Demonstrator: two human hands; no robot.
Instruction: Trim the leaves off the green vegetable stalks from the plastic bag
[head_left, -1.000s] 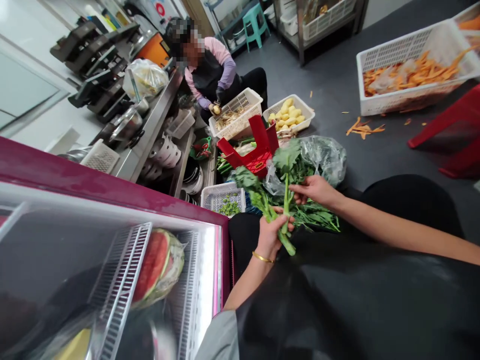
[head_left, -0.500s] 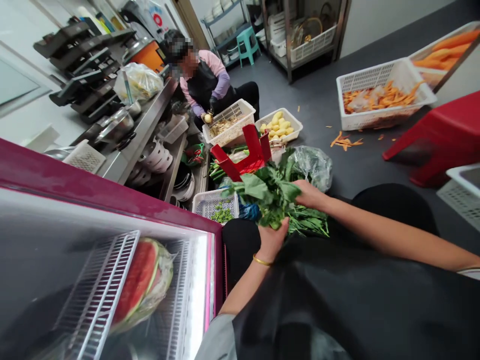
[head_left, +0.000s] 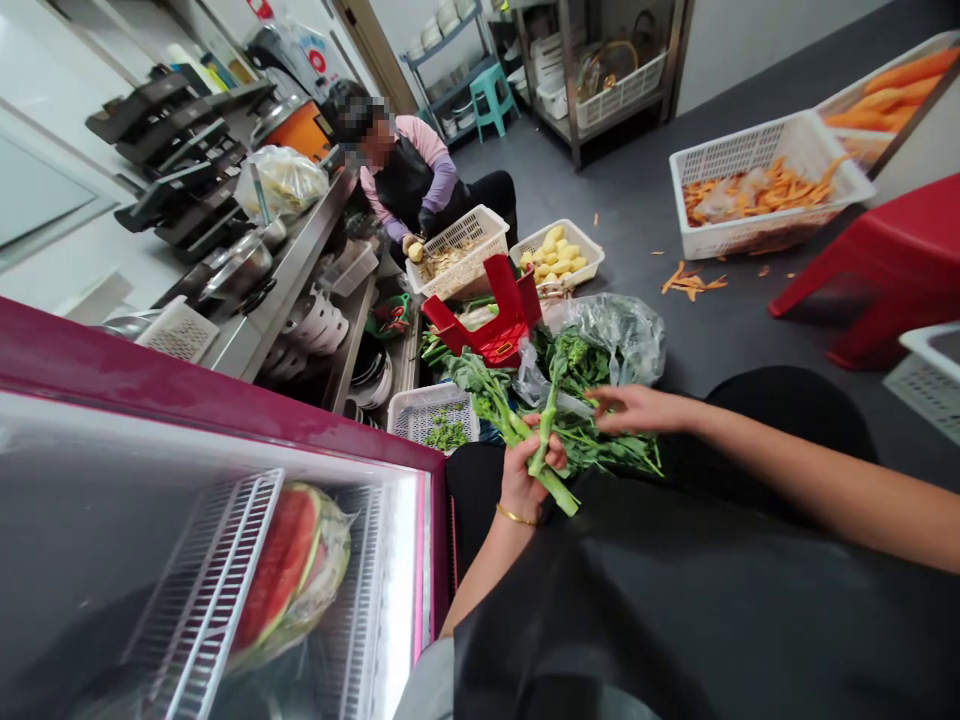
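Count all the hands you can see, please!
4. The left hand grips green stems; the right hand is open by leafy greens. The seated person has two by a white basket: one hand holding a potato and a dark-gloved hand.

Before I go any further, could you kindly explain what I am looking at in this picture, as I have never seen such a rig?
There is no machine here: a person works with two bare hands, seen by a camera worn on the head that looks forward and down. The left hand grips thick green leafy stalks. The right hand is open beside them, seemingly holding nothing, near loose leafy greens and a clear plastic bag. On the dark grey floor stand white plastic baskets, one with pale yellow peeled vegetables, another with orange peelings. A cut red watermelon lies behind a white wire rack at lower left. Farther off, a co-worker sits by another basket.
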